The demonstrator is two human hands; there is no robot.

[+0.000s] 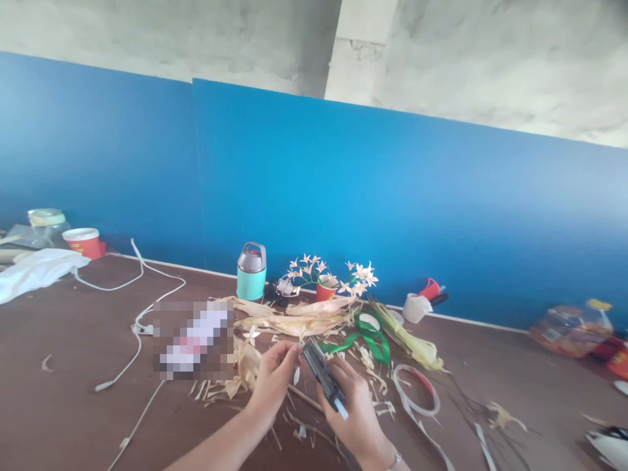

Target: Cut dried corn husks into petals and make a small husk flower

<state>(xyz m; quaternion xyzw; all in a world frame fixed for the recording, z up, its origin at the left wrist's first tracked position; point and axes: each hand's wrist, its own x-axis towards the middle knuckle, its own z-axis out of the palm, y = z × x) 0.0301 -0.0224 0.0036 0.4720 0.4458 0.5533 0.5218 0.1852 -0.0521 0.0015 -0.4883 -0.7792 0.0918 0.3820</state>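
Observation:
My left hand is closed in a pinch on a small pale strip of dried husk above the brown table. My right hand is wrapped round a dark tool with a pale tip, its far end close to the left fingertips. Just beyond the hands lies a pile of dried corn husks, and scraps of husk are scattered under them. A green ribbon lies behind the right hand.
At the blue wall stand a teal flask, a small pot of husk flowers and a white cup. White cables run on the left, a tape loop lies on the right, and a red tub stands far left.

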